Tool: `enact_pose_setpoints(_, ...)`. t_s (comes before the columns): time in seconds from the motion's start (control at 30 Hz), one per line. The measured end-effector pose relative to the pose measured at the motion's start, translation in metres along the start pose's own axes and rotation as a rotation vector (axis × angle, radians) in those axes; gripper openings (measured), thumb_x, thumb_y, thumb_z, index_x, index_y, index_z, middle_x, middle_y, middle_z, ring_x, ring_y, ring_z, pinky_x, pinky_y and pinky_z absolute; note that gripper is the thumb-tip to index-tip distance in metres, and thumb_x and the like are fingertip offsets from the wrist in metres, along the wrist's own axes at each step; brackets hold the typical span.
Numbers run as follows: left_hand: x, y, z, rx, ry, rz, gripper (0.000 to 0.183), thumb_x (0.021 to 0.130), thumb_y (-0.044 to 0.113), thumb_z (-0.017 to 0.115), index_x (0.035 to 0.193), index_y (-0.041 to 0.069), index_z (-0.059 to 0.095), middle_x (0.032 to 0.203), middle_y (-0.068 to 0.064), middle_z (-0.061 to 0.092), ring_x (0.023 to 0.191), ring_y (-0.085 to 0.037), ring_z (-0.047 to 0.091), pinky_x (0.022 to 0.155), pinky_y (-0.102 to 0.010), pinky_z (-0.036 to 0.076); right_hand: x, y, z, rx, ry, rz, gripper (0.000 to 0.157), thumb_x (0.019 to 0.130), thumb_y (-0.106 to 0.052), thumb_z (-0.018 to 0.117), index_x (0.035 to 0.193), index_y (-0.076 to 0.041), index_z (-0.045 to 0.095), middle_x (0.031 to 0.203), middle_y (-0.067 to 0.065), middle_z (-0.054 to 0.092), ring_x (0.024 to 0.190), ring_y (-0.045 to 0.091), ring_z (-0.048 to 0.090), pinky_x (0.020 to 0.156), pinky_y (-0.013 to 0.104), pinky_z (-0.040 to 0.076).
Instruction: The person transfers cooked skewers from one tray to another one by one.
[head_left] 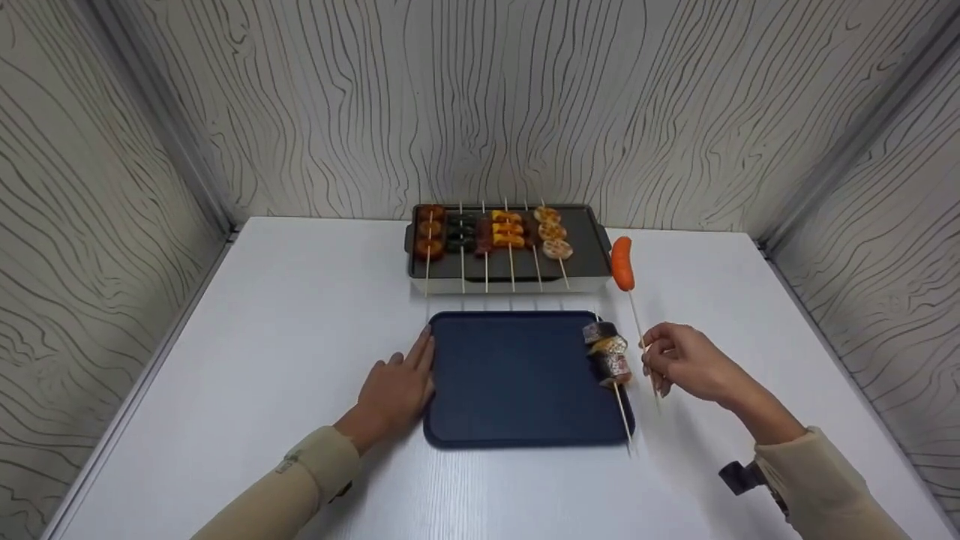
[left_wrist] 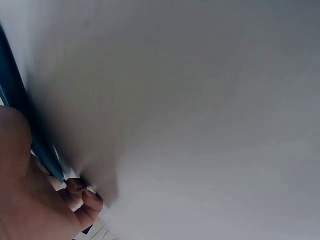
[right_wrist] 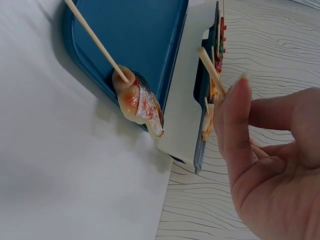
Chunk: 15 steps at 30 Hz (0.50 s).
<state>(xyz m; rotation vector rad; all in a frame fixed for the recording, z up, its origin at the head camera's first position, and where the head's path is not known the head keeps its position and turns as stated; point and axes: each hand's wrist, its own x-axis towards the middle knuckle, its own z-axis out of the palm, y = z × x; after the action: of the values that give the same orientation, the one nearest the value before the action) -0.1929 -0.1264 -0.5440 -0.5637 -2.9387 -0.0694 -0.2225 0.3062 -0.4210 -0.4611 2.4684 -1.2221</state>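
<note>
An orange-red sausage skewer (head_left: 622,264) is pinched by its stick between the thumb and fingers of my right hand (head_left: 688,361), sausage end up and away, right of the tray. In the right wrist view the stick's lower end (right_wrist: 212,72) sticks out past the fingertips; the sausage is out of that view. My left hand (head_left: 396,388) rests against the left edge of the dark blue tray (head_left: 517,382), its foremost fingers stretched along the rim. On the tray's right side lies a skewer of fish-like pieces (head_left: 609,356), its stick reaching over the front corner.
Behind the tray stands a dark grill plate (head_left: 581,236) on a pale base, bearing several skewers side by side: round brown slices, dark green pieces, yellow pieces (head_left: 508,229) and lotus-root slices (head_left: 553,232). Wood-patterned panels (head_left: 480,97) enclose the white table (head_left: 300,300).
</note>
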Motion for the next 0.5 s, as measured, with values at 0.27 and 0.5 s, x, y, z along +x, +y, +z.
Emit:
enact_pose_setpoints(0.27, -0.002, 0.003, -0.005, -0.008, -0.001, -0.012, 0.055, 0.105, 0.026, 0.047, 0.154, -0.001, 0.043, 0.165, -0.012, 0.034, 0.092, -0.03, 0.062, 0.064, -0.04, 0.048, -0.011, 0.006, 0.015, 0.031, -0.04, 0.015, 0.025, 0.1, 0.005, 0.046, 0.122, 0.017, 0.047, 0.087, 0.016, 0.063, 0.063, 0.021, 0.064, 0.058, 0.035, 0.058)
enact_pose_setpoints(0.5, 0.0, 0.002, -0.006, -0.015, -0.025, -0.022, 0.056, 0.105, 0.027, 0.046, 0.154, 0.0, 0.042, 0.165, -0.012, 0.033, 0.091, -0.029, 0.061, 0.065, -0.04, 0.048, -0.017, 0.009, 0.031, 0.026, -0.077, 0.031, 0.025, 0.099, 0.004, 0.048, 0.12, 0.018, 0.048, 0.087, 0.018, 0.063, 0.062, 0.021, 0.064, 0.057, 0.038, 0.058)
